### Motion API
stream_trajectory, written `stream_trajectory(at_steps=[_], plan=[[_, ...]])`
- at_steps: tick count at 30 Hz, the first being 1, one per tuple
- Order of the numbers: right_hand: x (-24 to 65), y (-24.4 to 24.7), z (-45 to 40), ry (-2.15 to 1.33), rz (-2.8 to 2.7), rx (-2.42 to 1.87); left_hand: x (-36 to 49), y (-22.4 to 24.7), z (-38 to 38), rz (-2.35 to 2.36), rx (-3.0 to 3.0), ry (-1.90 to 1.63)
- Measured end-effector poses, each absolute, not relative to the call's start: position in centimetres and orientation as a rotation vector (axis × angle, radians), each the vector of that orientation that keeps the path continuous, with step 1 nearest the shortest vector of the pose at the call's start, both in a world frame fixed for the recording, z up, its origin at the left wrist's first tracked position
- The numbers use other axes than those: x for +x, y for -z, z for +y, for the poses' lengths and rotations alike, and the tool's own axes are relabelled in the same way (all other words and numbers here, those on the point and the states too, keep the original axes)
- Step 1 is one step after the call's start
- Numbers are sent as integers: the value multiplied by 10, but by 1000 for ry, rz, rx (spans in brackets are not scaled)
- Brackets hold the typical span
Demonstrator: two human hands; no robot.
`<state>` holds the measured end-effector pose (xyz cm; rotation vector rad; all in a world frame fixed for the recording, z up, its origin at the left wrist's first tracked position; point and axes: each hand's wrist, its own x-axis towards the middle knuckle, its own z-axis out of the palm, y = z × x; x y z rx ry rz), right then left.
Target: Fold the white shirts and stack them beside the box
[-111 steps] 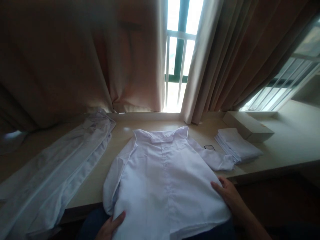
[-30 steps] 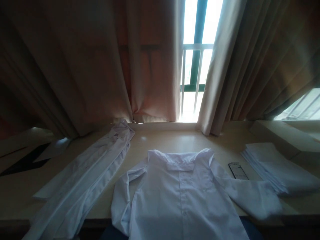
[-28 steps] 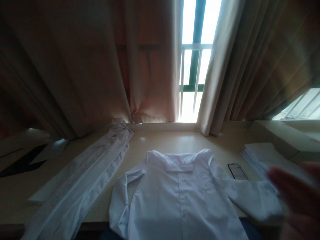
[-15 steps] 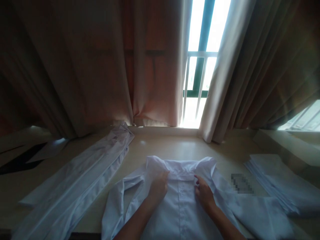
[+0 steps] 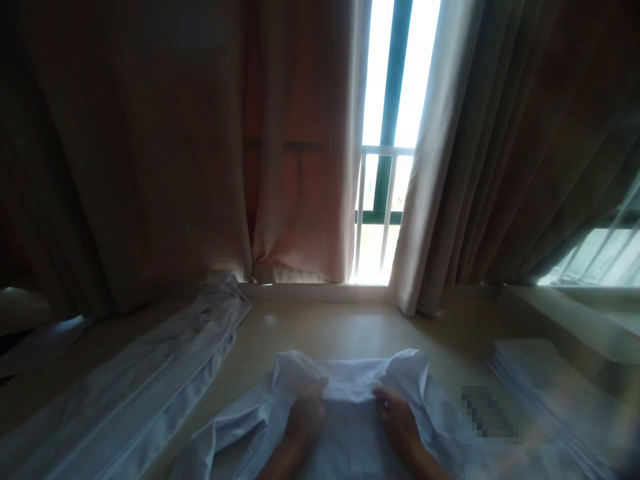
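A white shirt (image 5: pixel 345 427) lies spread on the table in front of me, its upper part toward the window and its sleeves out to the sides. My left hand (image 5: pixel 306 412) grips the shirt's cloth left of centre near the top, its fingers partly lost in shade and blur. On the other side, my right hand (image 5: pixel 397 417) pinches the same upper edge between thumb and fingers. A band of bunched cloth runs between the two hands. The shirt's lower part is cut off by the bottom of the view.
Long white garments (image 5: pixel 150 373) lie in a heap at the left. A stack of folded white cloth (image 5: pixel 540 373) sits at the right, beside a pixelated patch on the pale table (image 5: pixel 320 327). Curtains (image 5: pixel 300 200) hang behind, parted at a bright barred window (image 5: pixel 380 180).
My view has tilted up, so the table and shirt sit lower in the picture. My right hand's fingers have closed on the shirt's cloth; both hands are slightly nearer each other.
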<state>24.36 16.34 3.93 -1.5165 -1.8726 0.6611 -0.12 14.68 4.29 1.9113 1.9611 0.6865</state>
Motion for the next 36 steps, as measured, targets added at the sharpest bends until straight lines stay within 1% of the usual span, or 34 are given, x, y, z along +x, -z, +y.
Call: stream_trajectory(at_steps=[3, 7, 10, 12, 16, 21, 27, 32, 36], plan=[[237, -55, 175, -758, -1743, -1444, 1, -62, 159, 1917, 1764, -911], [224, -82, 207, -851, -1623, -1438, 2, -93, 187, 1906, 1611, -1034], [217, -97, 236, -763, -1660, -1471, 1, -105, 213, 1900, 1591, -1067], [215, -97, 251, -678, -1719, -1430, 1, -105, 226, 1890, 1601, -1081], [223, -74, 262, -603, -1826, -1409, -1, -89, 233, 1893, 1674, -1054], [236, -41, 250, -432, -1992, -1592, 0, -56, 218, 1913, 1987, -829], [228, -46, 250, -250, -2226, -1647, 6, -41, 221, 1961, 2213, -650], [207, -43, 258, -324, -2438, -1652, 4, -32, 229, 1978, 2246, -454], [198, -27, 252, -399, -2492, -1717, -4, -16, 232, 2101, 2166, -430]])
